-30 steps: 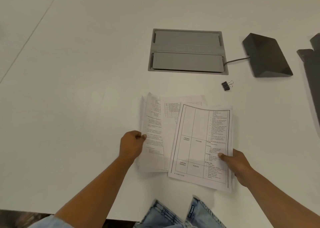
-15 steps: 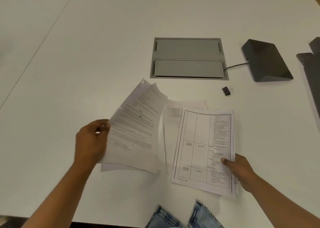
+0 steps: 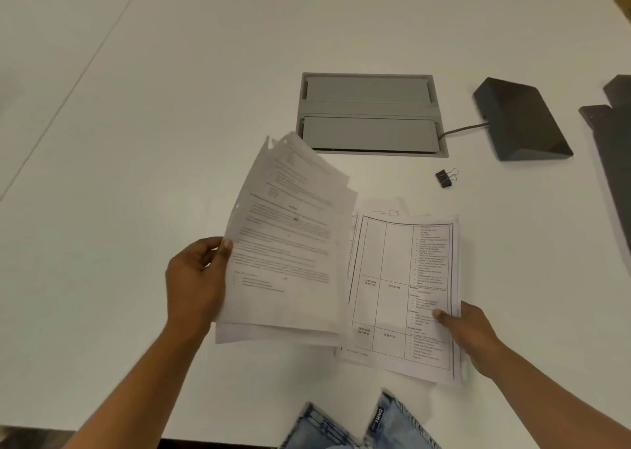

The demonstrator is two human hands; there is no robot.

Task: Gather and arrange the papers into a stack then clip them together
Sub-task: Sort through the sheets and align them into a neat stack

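Both forearms are bare from the frame's lower edge up to the wrists, with no sleeve, watch or bracelet on either. The left hand (image 3: 196, 279) and the right hand (image 3: 473, 334) wear no rings or gloves that can be seen. At the bottom centre sit the light blue, acid-washed denim jeans (image 3: 358, 426), faded in pale patches, with a seam running along the fabric. A small dark rectangular label (image 3: 378, 418) with white lettering is stitched to them; the letters are too blurred to read.
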